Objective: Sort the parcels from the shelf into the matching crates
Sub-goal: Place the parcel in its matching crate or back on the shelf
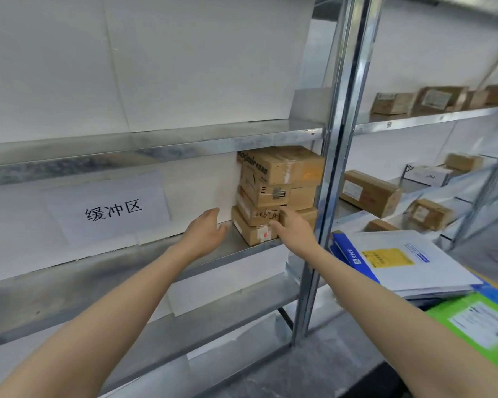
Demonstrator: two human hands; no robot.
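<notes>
Head view: metal shelf unit fills left and centre of frame, backed with white boards. Paper sign with three printed characters is fixed to the backing at centre left.

Stack of brown cardboard parcels stands on the middle shelf, at centre frame, tight against the vertical upright. About four boxes high; a second column sits behind on the right side. Bottom box carries a white label with a red mark. Box above it has handwriting on its front face.

Left hand is over the bare shelf just left of the stack, fingers loosely spread and slightly curled, holding nothing, apart from the boxes.

Right hand is at the lower right front of the stack, touching the two bottom boxes. Thumb is out toward the bottom box; fingertips reach past the front corner. Whether it has closed on a box cannot be told, probably contact only, since the fingers are partly hidden.

Right of frame: second shelf bay with more brown parcels on two levels, blurred. Lower right: flat white mailer with yellow label and blue edge, lying over a green-edged package
</notes>
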